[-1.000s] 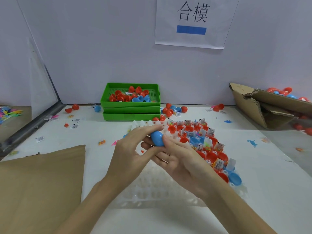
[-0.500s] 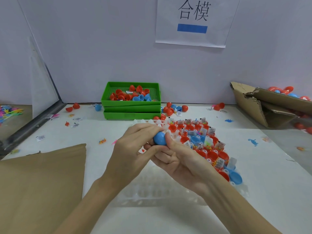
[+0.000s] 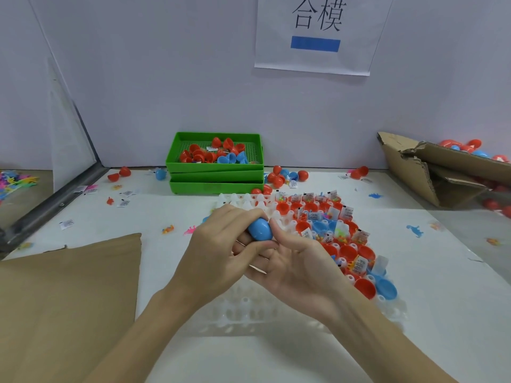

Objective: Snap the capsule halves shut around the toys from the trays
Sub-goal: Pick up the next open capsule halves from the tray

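- Since the earlier frame the left hand (image 3: pixel 221 250) has curled further over the blue egg-shaped plastic capsule (image 3: pixel 260 229), its fingertips now closer to the right thumb, and the capsule sits a little deeper between the two hands.
- The left hand grips the capsule from the left, fingers bent over its top and thumb pressed below it.
- The right hand (image 3: pixel 298 266) lies palm up beneath and to the right, its thumb pressed against the capsule's right side and its fingers cupped under the left hand's thumb; together the two hands pinch the capsule.
- Whether the capsule's seam is fully closed cannot be told; the fingers cover it.
- Under both wrists and beyond the fingertips lies a clear plastic moulded tray (image 3: pixel 249 308); to the right of the right thumb its pockets hold red and blue capsule halves (image 3: pixel 340 251) with small packeted toys.
- Farther beyond the fingertips stands a stack of green plastic mesh trays (image 3: pixel 215 176) with loose red and blue halves in the top one.
- Left of the left forearm lies a flat brown cardboard sheet (image 3: pixel 69 299).
- Far right of the right hand sits a torn brown cardboard box (image 3: pixel 420 172) on the white table (image 3: pixel 442 286).
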Tool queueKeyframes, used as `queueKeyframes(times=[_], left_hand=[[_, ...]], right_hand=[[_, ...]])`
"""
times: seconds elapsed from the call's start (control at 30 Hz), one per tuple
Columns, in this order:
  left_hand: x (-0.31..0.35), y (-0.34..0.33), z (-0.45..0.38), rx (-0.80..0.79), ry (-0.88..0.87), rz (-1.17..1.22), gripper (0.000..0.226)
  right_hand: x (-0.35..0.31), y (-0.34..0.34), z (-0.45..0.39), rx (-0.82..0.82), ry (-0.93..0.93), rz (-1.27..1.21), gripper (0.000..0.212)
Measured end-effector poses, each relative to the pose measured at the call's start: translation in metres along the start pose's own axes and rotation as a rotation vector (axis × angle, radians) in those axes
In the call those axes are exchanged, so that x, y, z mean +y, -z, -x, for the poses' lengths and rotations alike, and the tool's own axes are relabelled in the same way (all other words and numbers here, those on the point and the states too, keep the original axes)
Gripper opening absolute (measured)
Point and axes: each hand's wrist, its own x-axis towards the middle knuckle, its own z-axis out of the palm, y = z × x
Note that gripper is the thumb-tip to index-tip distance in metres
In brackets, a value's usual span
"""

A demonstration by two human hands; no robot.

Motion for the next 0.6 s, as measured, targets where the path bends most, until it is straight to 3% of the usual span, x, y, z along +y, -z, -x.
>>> queueKeyframes(times=[0.33,0.5,0.6], left_hand=[[0.0016,0.0020,-0.0021,0.025,-0.051,0.013,0.041],[0.0076,-0.0022,-0.0018,-0.024,0.059,0.071,0.040],[0.0085,-0.0016,-0.0019,-0.154,0.204,0.239,0.046]], right_hand=[[0.0008,-0.0033,0.0005,-0.037,0.038,-0.015,0.041],[-0.0030,0.0004,-0.0013,0.011,0.087,0.030,0.037],[-0.0015,0.0036,-0.0020,0.173,0.297,0.348,0.026]])
